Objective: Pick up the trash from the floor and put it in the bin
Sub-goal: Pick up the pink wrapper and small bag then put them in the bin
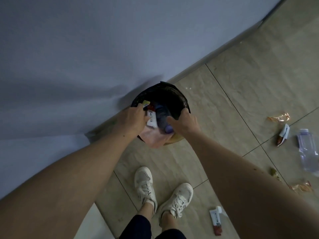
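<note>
Both hands over the bin (179,100) — black liner, standing on the tiled floor (233,94) right against the wall (77,49). Left hand (131,120) is closed around a bundle of wrappers (151,116), white and red print showing past the fingers, with a pale pink bag (153,138) hanging under it at the bin's near rim. Right hand (185,122) sits at the rim beside a plastic bottle (163,116) with a purple cap (168,129), bottle pointing neck-out over the opening; thumb reaches toward it, but I cannot tell if the hand actually grips the bottle or just the liner edge. Trash on the floor, all to the right and well apart from the bin: a crumpled gold wrapper (278,117), a white-and-brown wrapper (283,135), a clear empty bottle (308,150) lying flat near the frame edge, a second gold wrapper (302,187), and a white-red wrapper (216,220) near the right shoe. White sneakers (145,187) planted just short of the bin — feet angled toward it.
</note>
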Available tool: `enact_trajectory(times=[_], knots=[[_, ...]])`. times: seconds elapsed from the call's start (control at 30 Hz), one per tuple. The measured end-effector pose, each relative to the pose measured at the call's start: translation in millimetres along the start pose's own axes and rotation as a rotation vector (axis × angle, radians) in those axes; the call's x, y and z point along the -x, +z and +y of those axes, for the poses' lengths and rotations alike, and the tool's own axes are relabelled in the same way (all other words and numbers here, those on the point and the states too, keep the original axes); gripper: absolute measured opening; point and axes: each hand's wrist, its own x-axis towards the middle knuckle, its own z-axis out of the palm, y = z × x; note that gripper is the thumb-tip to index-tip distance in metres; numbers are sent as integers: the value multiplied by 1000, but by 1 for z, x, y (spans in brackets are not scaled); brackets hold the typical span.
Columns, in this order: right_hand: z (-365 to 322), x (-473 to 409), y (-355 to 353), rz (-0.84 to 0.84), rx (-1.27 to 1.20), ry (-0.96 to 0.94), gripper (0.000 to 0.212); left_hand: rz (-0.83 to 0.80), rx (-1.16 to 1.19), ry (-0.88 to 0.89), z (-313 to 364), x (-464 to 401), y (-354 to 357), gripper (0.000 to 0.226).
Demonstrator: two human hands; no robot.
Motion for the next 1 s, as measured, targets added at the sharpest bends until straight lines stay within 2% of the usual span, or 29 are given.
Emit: enact_trajectory(times=[0.3,0.43,0.57,1.0], knots=[[29,22,-30,37,86,19,44,0,-43,83,22,11,-21,32],[47,42,-49,53,132,-5,46,3,-86,128,43,26,-35,28],[73,65,-68,58,197,7,33,-7,-122,211,75,42,-46,24],[223,164,-107,169,33,247,28,-83,-401,516,218,122,-21,23]])
